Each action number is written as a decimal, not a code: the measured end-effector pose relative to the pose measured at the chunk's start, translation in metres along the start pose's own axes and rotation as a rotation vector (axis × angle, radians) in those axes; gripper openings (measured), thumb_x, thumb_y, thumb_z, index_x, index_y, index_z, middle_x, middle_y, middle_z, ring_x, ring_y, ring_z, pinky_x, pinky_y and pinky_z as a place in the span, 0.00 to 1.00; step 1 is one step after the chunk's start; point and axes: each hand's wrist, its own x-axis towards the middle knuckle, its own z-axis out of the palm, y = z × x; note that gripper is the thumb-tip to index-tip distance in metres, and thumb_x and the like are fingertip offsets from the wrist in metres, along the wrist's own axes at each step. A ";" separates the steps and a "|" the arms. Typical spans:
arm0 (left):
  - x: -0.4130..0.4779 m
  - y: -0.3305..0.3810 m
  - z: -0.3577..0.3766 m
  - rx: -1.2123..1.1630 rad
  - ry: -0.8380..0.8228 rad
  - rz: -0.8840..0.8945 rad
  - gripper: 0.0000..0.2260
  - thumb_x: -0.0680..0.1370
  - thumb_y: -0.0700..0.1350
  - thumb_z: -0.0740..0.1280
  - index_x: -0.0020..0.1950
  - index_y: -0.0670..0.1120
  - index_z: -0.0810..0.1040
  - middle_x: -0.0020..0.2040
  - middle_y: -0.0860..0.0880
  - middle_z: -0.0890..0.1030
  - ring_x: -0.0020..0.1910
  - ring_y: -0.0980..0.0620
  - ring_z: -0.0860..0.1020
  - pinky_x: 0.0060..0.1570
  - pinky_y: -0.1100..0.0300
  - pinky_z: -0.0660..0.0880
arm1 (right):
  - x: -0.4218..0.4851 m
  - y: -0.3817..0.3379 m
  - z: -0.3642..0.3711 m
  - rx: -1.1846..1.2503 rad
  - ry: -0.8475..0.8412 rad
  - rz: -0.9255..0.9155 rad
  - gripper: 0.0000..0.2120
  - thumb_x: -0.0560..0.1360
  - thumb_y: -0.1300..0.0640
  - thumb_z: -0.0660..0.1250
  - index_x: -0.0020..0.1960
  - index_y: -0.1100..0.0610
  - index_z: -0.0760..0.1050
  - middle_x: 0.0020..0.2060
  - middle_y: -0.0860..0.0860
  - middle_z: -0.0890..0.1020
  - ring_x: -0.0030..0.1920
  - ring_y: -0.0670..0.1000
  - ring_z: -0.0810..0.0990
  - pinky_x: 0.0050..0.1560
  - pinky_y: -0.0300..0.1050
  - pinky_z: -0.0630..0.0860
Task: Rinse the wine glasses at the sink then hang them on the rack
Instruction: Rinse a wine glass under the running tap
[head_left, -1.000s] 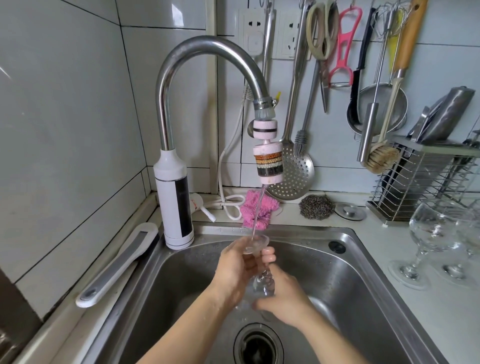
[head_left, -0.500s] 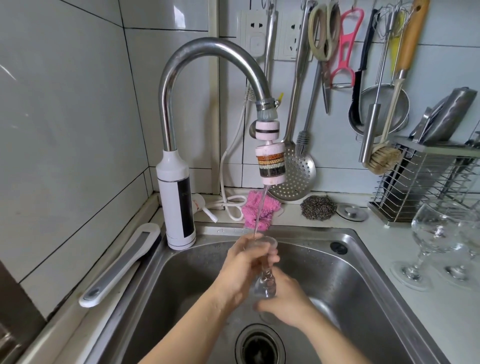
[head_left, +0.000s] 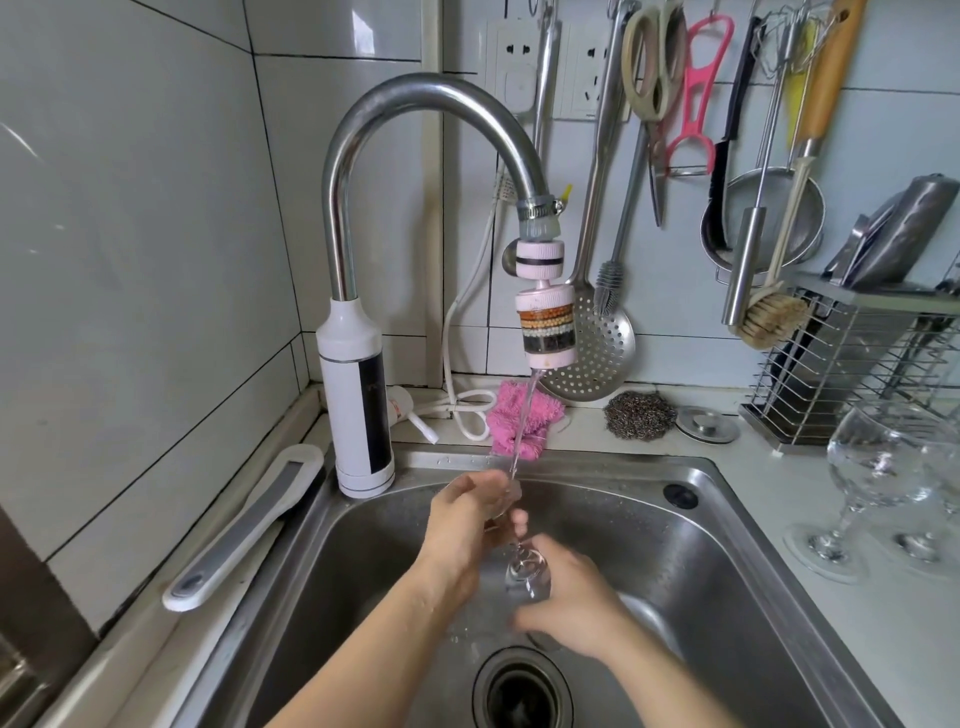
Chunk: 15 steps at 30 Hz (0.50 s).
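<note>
Step in hand: rinse, the first half of the task. Nothing is hung yet.

One wine glass (head_left: 527, 569) is held low in the sink (head_left: 717, 561), tilted, with the foot up toward the tap and the bowl down toward the drain (head_left: 522, 691). The left-hand grip (head_left: 467, 519) is closed round the foot end, fingers curled. The right-hand grip (head_left: 576, 608) is wrapped round the bowl from the right.

The water stream (head_left: 522, 421) from the filter (head_left: 548, 327) on the faucet (head_left: 431, 104) lands at the left fingers and the foot, so the outside is judged to be under rinse. Whether the inside of the bowl is flushed cannot be told.

At least two spare glasses (head_left: 878, 467) are stood upright on the bench (head_left: 769, 483) right of the sink, well apart from the hands — rinsed or not cannot be told.

Next move, as judged: the glass is to be turned so the bowl is brought under the stream, then drained and lifted out by the stem. No hanging rack is identified in view — only a wire rack (head_left: 852, 364) at the back right. A firm hold is called for, since wet glass over a steel basin is likely to slip.
</note>
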 end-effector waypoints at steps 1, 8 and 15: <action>-0.001 0.000 0.001 -0.003 -0.042 0.001 0.05 0.79 0.36 0.71 0.53 0.39 0.79 0.41 0.43 0.83 0.34 0.46 0.81 0.38 0.53 0.81 | 0.000 0.000 -0.001 0.020 0.006 0.006 0.29 0.53 0.47 0.73 0.54 0.47 0.74 0.48 0.43 0.82 0.48 0.46 0.81 0.51 0.47 0.80; 0.005 -0.003 -0.001 -0.107 0.013 0.003 0.06 0.81 0.36 0.66 0.57 0.38 0.80 0.45 0.42 0.87 0.39 0.44 0.85 0.40 0.54 0.83 | -0.002 -0.003 -0.001 0.063 0.054 0.000 0.28 0.55 0.53 0.75 0.54 0.46 0.74 0.46 0.45 0.83 0.45 0.47 0.82 0.47 0.46 0.80; 0.002 -0.005 0.003 -0.057 -0.006 0.017 0.06 0.83 0.39 0.65 0.55 0.39 0.80 0.47 0.38 0.87 0.38 0.45 0.85 0.38 0.56 0.82 | -0.001 -0.003 -0.001 0.088 0.069 0.009 0.27 0.53 0.50 0.73 0.51 0.48 0.75 0.46 0.46 0.83 0.45 0.48 0.82 0.46 0.47 0.80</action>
